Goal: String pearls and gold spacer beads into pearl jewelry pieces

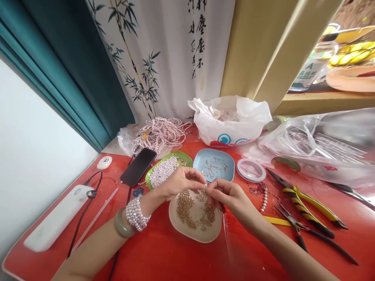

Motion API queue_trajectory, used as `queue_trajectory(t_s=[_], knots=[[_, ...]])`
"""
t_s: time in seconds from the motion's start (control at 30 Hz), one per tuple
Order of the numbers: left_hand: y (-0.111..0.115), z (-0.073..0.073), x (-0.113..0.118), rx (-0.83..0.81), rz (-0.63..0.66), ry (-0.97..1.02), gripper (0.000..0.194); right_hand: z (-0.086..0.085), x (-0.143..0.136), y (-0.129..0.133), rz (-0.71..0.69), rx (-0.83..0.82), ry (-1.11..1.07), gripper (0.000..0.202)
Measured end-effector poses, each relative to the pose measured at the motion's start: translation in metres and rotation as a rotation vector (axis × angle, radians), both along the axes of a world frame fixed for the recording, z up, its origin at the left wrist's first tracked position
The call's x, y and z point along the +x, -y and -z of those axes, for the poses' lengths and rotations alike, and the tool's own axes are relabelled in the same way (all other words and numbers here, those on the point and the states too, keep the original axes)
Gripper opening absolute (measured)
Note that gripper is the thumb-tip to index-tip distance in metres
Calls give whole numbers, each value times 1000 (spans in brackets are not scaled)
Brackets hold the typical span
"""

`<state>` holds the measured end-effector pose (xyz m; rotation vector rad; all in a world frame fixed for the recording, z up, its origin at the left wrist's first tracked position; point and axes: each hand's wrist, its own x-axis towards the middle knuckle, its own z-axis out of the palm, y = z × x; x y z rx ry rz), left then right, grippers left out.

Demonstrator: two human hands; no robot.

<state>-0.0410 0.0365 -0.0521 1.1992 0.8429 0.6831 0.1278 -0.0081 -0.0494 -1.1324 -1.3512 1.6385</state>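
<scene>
My left hand (186, 180) and my right hand (224, 193) meet fingertip to fingertip above a cream tray (195, 235). Both are closed in a pinch around a tiny pale bead-like piece (206, 187), mostly covered by the fingers. Loose gold beads (185, 208) lie in the tray below, in separate heaps. A beaded bracelet (137, 212) and a pale green bangle (122, 224) circle my left wrist. Behind my left hand, a green tray (187, 158) holds pale pink pearl beads (164, 171). Just beyond the fingertips, small metal pieces (212, 168) lie in a blue tray (228, 154).
Strung pearl strands (161, 134) are heaped at the back. A phone (138, 167) and a white power bank (58, 218) with a cable lie left. Right are a clear round lid (251, 170), yellow-black pliers (304, 207) and smaller pliers (295, 224). Plastic bags (234, 121) line the back.
</scene>
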Motion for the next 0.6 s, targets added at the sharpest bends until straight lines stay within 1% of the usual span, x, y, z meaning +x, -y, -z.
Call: queue_trajectory(t_s=[0.2, 0.37, 0.47, 0.6], knots=[[2, -11, 6, 200, -14, -122, 14, -3, 9, -5, -27, 54, 38, 27], [1, -26, 18, 448, -64, -279, 13, -17, 20, -7, -12, 101, 92, 20], [2, -33, 27, 562, -74, -281, 13, -27, 28, -9, 22, 133, 130, 15], [3, -37, 39, 612, 3, -234, 12, -36, 40, -11, 41, 158, 176, 9]])
